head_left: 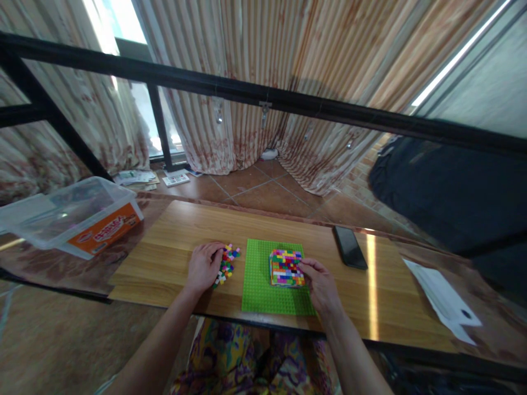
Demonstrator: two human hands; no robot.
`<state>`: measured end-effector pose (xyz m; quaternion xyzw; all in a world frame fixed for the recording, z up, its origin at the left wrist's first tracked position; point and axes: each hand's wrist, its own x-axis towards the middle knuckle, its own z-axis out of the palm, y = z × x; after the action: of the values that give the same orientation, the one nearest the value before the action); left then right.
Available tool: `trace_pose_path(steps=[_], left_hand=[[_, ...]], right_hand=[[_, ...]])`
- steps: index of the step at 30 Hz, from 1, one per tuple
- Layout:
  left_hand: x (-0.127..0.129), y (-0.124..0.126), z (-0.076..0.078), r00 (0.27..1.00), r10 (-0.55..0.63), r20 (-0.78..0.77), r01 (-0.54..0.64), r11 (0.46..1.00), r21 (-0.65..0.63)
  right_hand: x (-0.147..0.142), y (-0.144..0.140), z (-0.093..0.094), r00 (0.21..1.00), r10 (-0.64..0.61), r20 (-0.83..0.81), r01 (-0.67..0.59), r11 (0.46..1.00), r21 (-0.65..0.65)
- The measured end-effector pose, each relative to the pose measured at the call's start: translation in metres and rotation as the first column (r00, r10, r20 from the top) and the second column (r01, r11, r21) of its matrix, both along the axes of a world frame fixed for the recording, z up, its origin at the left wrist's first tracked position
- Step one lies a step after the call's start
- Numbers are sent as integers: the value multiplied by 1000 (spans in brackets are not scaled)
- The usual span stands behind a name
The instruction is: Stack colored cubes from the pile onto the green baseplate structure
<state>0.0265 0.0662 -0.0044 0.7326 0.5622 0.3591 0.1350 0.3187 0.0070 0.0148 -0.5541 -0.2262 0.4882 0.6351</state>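
Observation:
A green studded baseplate [263, 296] lies on the wooden board in front of me. On it stands a block of many-coloured toy bricks [286, 269], built up in rows. My right hand [321, 282] is at the block's right side, thumb and fingertips pinched together at its upper right edge; whatever is between them is too small to make out. My left hand [203, 267] rests on the board left of the baseplate, fingers curled against a loose pile of small coloured bricks [227, 263]. The undersides of its fingers are hidden.
A black phone [349, 247] lies right of the baseplate. Farther right is a white paper or plastic sheet [440, 299]. A clear plastic tub [74, 219] with an orange label stands at the left. A black metal bar [263, 99] crosses beyond the table, before striped curtains.

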Motion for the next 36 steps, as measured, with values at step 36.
trace_pose_path(steps=[36], left_hand=[[1,-3,-1,1000,3,12,-3,1000,4]], right_hand=[[-95,0,31,330,165,930,-460,888,5]])
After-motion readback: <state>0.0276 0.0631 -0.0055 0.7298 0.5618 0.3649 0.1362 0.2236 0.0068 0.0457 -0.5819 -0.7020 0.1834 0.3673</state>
